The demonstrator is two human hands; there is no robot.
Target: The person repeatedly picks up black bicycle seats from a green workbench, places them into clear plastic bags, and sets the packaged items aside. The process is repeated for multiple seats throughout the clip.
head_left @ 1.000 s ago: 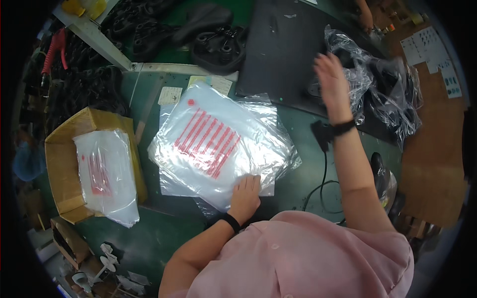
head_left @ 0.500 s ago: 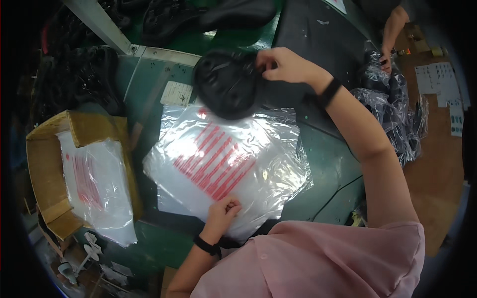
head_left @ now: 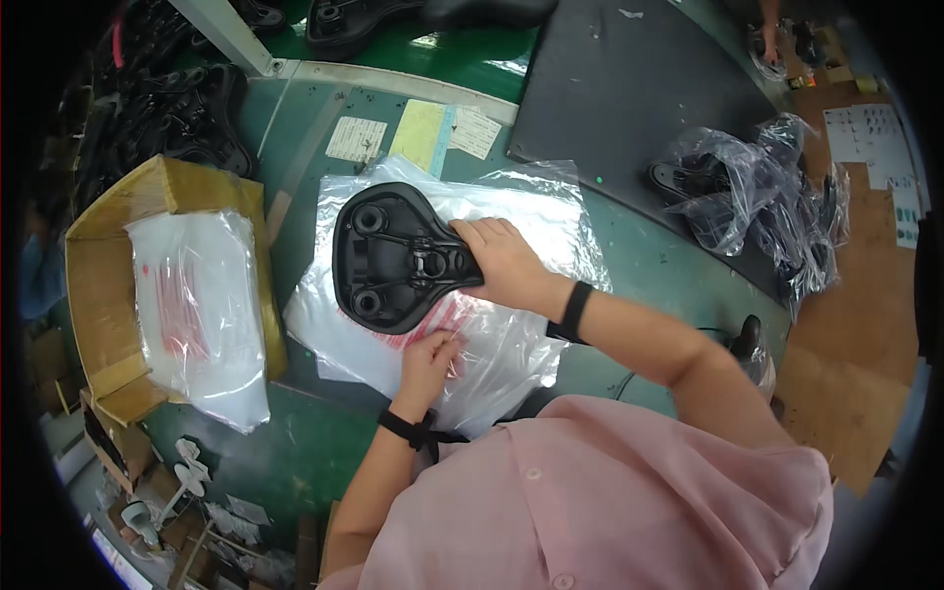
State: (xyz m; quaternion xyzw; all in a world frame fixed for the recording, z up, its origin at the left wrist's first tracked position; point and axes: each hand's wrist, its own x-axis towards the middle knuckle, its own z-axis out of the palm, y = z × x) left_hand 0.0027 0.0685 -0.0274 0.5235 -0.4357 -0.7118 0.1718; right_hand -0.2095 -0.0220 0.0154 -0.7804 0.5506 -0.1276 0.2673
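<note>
– What's in the cardboard box?
– More clear plastic bags, red-printed.
– And the hands?
– Right hand has its grip clamped on the black bicycle saddle, underside up, over the bag stack on the table; left hand pinches the top bag

Right hand grips black saddle; left hand pinches plastic bag.

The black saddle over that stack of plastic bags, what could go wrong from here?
The right hand holds the black saddle by its narrow end only, so it could tip or slip. The left hand pinches the top of the plastic bags; the slick stack might slide, or several bags lift together.
</note>
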